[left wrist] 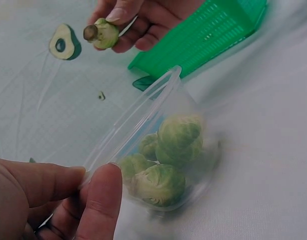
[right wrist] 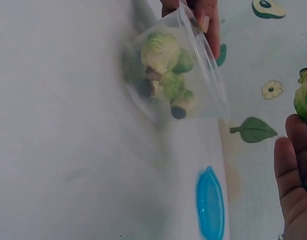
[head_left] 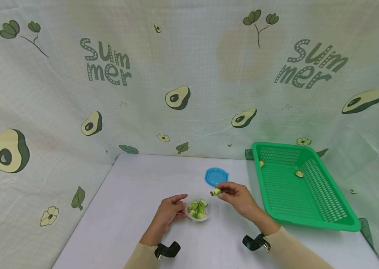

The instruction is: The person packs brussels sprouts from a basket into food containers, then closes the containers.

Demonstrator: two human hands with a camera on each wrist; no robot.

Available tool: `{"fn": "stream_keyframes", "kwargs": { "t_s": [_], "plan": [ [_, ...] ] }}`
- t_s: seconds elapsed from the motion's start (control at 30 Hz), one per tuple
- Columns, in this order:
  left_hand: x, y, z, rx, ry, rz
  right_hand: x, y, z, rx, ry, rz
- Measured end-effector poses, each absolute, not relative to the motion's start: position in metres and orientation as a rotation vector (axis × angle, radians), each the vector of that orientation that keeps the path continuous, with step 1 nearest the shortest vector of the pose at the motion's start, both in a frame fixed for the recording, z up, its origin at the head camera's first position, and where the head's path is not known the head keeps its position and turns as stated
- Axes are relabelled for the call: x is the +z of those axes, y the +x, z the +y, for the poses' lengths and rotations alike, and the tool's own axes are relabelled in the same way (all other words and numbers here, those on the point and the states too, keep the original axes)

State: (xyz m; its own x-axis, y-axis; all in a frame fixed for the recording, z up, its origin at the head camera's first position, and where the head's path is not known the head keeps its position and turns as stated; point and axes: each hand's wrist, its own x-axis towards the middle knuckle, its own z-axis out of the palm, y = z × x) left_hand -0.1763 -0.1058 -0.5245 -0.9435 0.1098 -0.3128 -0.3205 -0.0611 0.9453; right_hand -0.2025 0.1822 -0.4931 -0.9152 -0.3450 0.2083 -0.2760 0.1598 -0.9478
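My right hand (head_left: 238,198) pinches a Brussels sprout (head_left: 215,191) between thumb and fingers, its brown cut stem pointing left, above and to the right of a clear plastic tub (left wrist: 171,82). With thumb and finger, my left hand (head_left: 170,211) grips the tub's rim on its left side. Several Brussels sprouts (left wrist: 179,137) lie heaped in the bottom of the tub, visible through its wall in both wrist views. In the right wrist view the held sprout (right wrist: 304,97) is partly cut off by the frame edge.
A blue lid (head_left: 216,176) lies on the white table (head_left: 156,175) behind the tub. At the right stands a green basket (head_left: 314,222) with two Brussels sprouts inside, one (head_left: 299,173) towards the back. A patterned cloth (head_left: 142,123) hangs behind the table.
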Motion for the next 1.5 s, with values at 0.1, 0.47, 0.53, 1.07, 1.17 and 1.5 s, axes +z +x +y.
{"fn": "stream_keyframes", "kwargs": {
  "t_s": [0.1,0.47,0.53,1.07,1.17,1.5],
  "plan": [
    [-0.525,-0.177,-0.106,2.087,-0.229,1.921,-0.497,-0.202,0.178,-1.863,-0.627,2.374],
    [-0.527,-0.177,-0.107,2.094,-0.218,1.915,-0.507,-0.204,0.166,-1.559,-0.726,2.494],
    [-0.527,-0.177,-0.107,2.095,-0.219,1.912,-0.509,-0.204,0.164,-1.531,-0.726,2.497],
    [-0.524,-0.177,-0.106,2.094,-0.205,1.905,-0.513,-0.209,0.161,-1.394,-0.752,2.519],
    [-0.524,-0.177,-0.106,2.094,-0.205,1.906,-0.514,-0.211,0.162,-1.393,-0.755,2.507],
    [-0.524,-0.177,-0.105,2.092,-0.211,1.91,-0.515,-0.214,0.166,-1.366,-0.879,2.479]
  ]
}}
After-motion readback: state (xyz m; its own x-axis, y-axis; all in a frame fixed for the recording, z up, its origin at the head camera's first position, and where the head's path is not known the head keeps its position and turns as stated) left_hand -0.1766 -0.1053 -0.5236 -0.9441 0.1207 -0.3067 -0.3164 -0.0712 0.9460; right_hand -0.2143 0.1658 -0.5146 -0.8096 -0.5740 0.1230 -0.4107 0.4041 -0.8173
